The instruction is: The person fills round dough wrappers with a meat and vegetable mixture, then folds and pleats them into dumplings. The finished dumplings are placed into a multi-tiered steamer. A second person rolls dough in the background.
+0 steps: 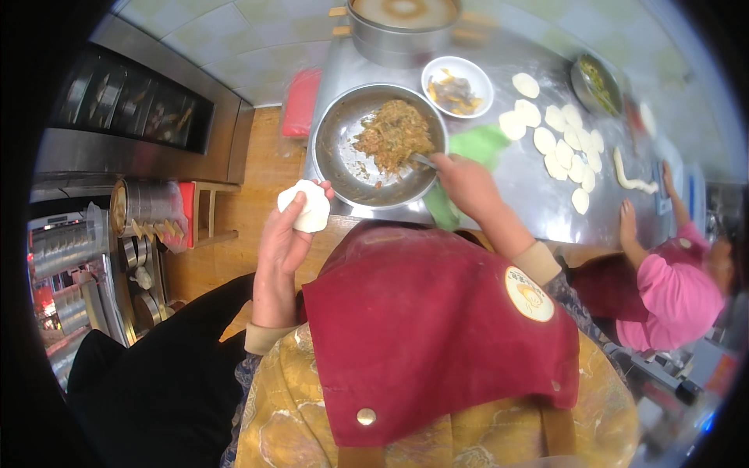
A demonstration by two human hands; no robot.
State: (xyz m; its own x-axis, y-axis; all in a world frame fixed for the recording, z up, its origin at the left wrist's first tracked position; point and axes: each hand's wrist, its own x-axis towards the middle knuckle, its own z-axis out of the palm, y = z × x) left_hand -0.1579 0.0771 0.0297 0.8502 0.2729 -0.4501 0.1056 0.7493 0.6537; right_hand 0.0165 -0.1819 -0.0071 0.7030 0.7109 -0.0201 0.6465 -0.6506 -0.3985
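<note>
A flat white dough wrapper lies in my left hand, with the thumb over its top and the fingers under it, just left of the steel bowl. My right hand grips a metal utensil by its handle; its far end is sunk in the minced filling, so its shape is hidden. The wide steel bowl holding that filling stands at the left end of the metal worktable. Several round dough wrappers are spread on the floured table to the right, a few overlapping.
A white bowl with scraps, a lidded steamer pot and a green cloth surround the steel bowl. Farther right are a bowl of green filling, a dough rope and a co-worker in pink sleeves, hands at the table.
</note>
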